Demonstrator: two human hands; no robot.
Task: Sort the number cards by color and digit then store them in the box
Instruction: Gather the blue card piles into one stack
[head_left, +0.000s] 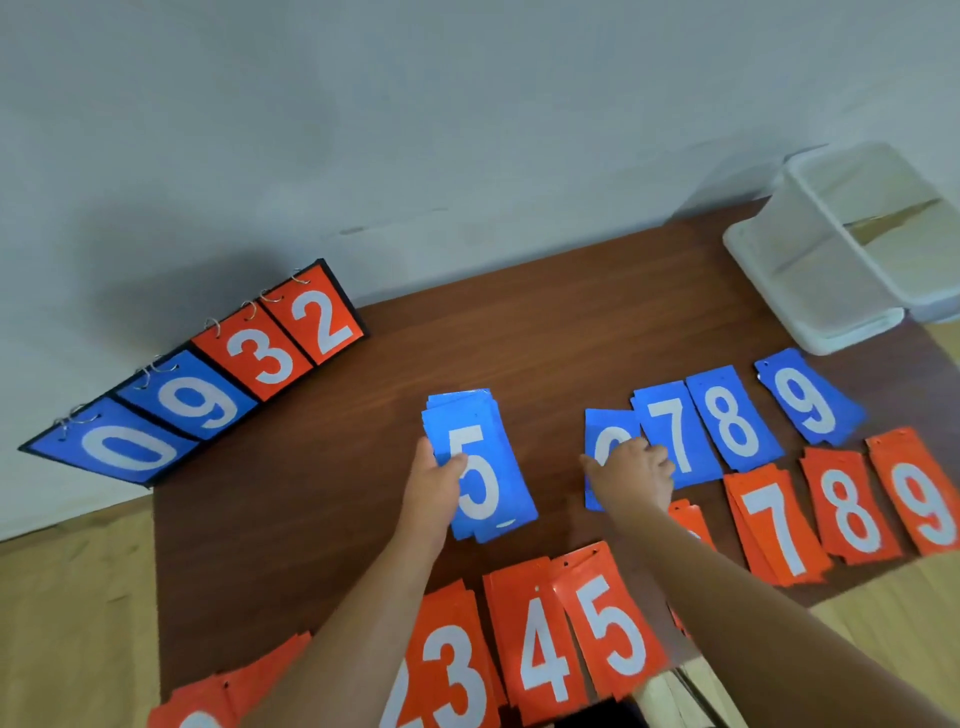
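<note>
- Two hands out over the brown table (332, 493), both busy with blue number cards.
- Left hand (434, 480): gripping the blue 5 stack (488, 457) near the middle of the table, thumb on top by the white 5, other fingers hidden under it.
- Right hand (631, 475): curled over a blue card (605, 428) just left of the blue 7 pile (672, 436), fingers bent on top, thumb sticking out to the left. Digit half covered and hard to read; maybe a 6.
- Toward the right edge: blue 8 pile (732, 421) and blue 9 pile (808, 402) in the same row. Just in front of them, another row with red 7 pile (779, 525), red 8 pile (849, 506) and red 9 pile (919, 499).
- By the near edge: red 3 pile (457, 670), red 4 pile (543, 660) and red 5 pile (615, 634), side by side and overlapping a little.
- At the far right corner: white box (800, 228), open, no cards seen inside.
- Around the far left corner: scoreboard (197, 374) showing 0 9 3 2.
- Step in hand, most likely: sorting, with blue cards going into number order. Storing not yet started.
- Next, probably: let go of the blue card in its spot, then set the blue 5 stack down in the gap to its left. Calls for a flat, neat drop so nothing slides onto the next pile.
</note>
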